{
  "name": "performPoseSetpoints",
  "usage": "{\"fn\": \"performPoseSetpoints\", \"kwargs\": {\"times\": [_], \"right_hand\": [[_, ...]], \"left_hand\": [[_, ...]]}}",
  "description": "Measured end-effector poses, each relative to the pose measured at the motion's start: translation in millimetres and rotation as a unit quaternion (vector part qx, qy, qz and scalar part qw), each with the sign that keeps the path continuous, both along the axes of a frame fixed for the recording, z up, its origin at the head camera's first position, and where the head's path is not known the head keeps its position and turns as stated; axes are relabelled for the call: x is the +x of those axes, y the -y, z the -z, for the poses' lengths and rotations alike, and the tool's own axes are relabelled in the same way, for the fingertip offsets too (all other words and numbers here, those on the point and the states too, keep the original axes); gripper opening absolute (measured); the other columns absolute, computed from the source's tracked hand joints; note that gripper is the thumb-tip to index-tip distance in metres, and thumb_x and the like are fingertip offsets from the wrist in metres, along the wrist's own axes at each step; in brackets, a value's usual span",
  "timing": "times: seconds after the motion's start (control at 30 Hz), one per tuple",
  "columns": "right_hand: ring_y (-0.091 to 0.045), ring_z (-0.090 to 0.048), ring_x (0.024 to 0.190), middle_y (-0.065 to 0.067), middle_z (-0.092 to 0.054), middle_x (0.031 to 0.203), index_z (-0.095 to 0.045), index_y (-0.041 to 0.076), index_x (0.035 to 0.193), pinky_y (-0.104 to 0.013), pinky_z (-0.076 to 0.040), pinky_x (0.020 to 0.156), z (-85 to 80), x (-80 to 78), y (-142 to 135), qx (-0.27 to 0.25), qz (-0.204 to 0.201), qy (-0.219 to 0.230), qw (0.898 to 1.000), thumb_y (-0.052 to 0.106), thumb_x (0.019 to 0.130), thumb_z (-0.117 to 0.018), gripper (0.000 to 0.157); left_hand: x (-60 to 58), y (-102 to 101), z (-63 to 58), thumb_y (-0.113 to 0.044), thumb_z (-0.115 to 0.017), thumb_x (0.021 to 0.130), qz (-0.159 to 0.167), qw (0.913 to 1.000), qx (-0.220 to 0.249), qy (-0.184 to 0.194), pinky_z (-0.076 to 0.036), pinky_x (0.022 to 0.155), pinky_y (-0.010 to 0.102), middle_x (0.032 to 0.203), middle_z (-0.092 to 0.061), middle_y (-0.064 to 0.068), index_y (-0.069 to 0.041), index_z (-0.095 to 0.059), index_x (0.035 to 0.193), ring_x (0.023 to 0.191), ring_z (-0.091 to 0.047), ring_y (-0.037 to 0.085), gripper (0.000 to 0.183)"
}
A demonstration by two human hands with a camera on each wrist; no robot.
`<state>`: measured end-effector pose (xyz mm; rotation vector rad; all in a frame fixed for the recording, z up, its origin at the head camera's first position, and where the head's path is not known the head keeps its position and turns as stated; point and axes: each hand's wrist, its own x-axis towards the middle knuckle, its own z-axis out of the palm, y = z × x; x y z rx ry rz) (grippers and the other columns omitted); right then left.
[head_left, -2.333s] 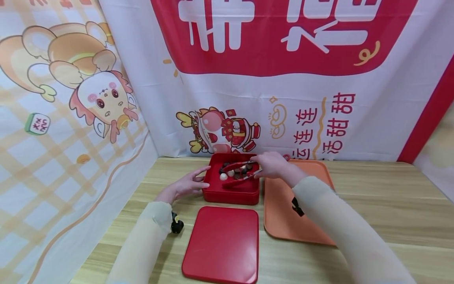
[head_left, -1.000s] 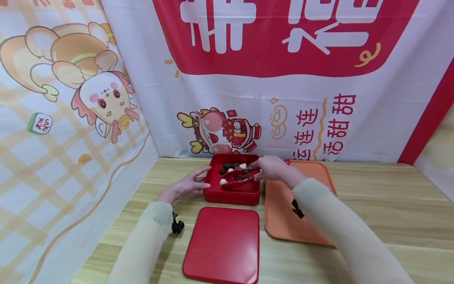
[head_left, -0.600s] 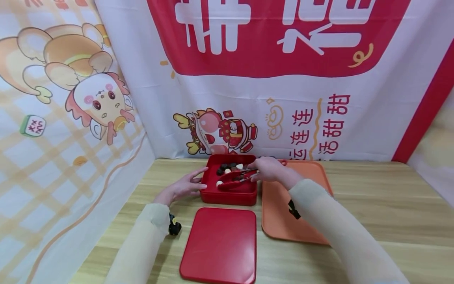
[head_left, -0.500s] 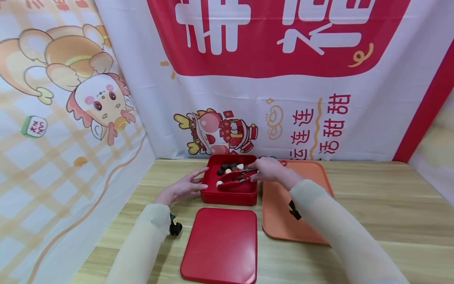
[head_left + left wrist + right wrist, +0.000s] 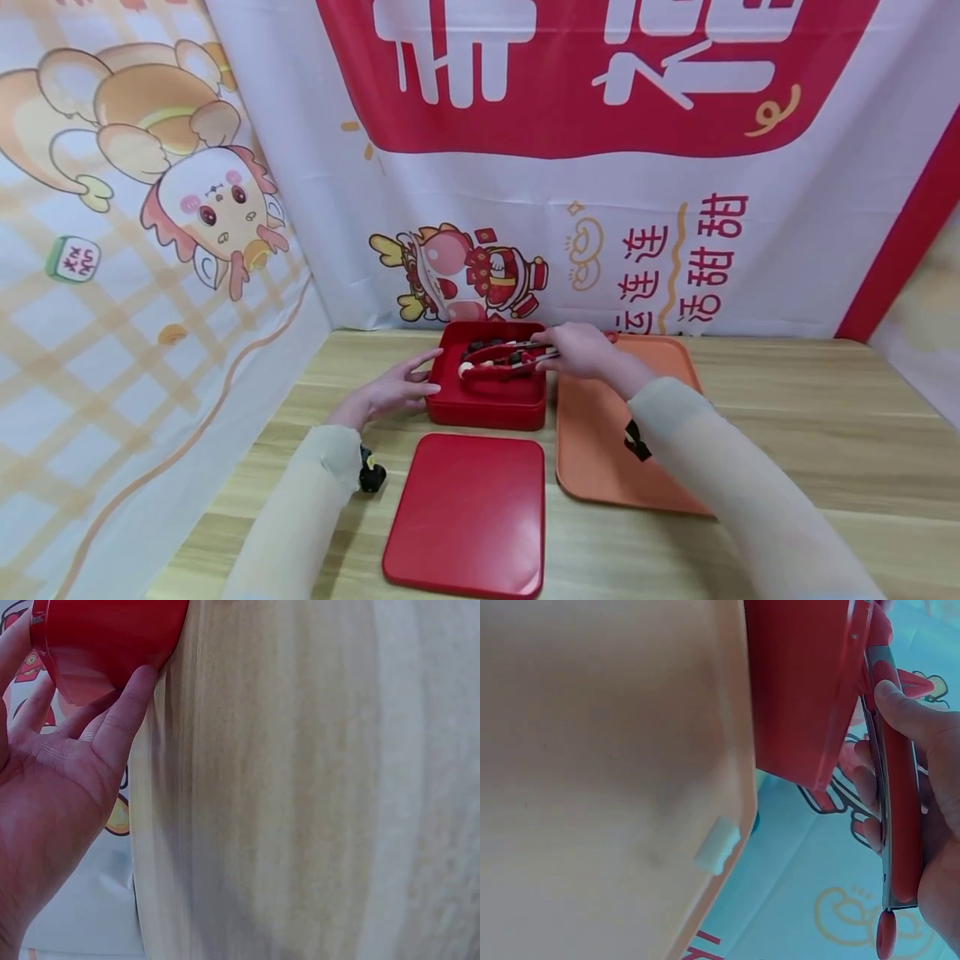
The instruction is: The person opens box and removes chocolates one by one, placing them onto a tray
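My right hand (image 5: 583, 350) grips a pair of red-and-steel tongs (image 5: 900, 787) by their handles, thumb on one arm and fingers on the other. The tong tips are over the open red box (image 5: 487, 415), with a small pale round piece (image 5: 466, 369) at them; whether it is pinched cannot be made out. Several small dark pieces (image 5: 480, 344) and pale ones lie in the box, partly hidden by the tongs. My left hand (image 5: 393, 390) rests against the box's left side with its fingers extended; in the left wrist view those fingers touch the red wall (image 5: 112, 637).
A red square lid (image 5: 467, 517) lies flat on the wooden table (image 5: 810, 417), in front of the box. To the right is an orange tray (image 5: 622, 467), under my right forearm. A small whitish piece (image 5: 718, 845) sits by the tray's rim. Printed cloth (image 5: 465, 192) hangs behind.
The tongs swing from the box's front toward its back, and the pale piece at their tips shifts the same way. Their arms are closer together than at first. My left hand stays put.
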<state>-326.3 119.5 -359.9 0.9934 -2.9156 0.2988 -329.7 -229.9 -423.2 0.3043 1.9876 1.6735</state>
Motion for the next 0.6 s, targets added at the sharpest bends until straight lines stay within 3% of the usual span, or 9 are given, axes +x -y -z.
{"fn": "performPoseSetpoints", "kwargs": {"times": [0.6], "right_hand": [[-0.029,-0.063,0.108,-0.012,-0.062,0.127,-0.057,0.006,0.136,-0.048,-0.051,0.088,-23.7,21.5,-45,-0.022,0.005,-0.052,0.998,0.035,0.088,-0.072,0.058]], "left_hand": [[-0.8,-1,-0.3,-0.007,-0.057,0.098,0.004,1.0,0.0,0.003,-0.043,0.099,0.051,0.155,-0.022,0.024,-0.024,-0.017,0.157,0.134,-0.037,0.041,0.073]]}}
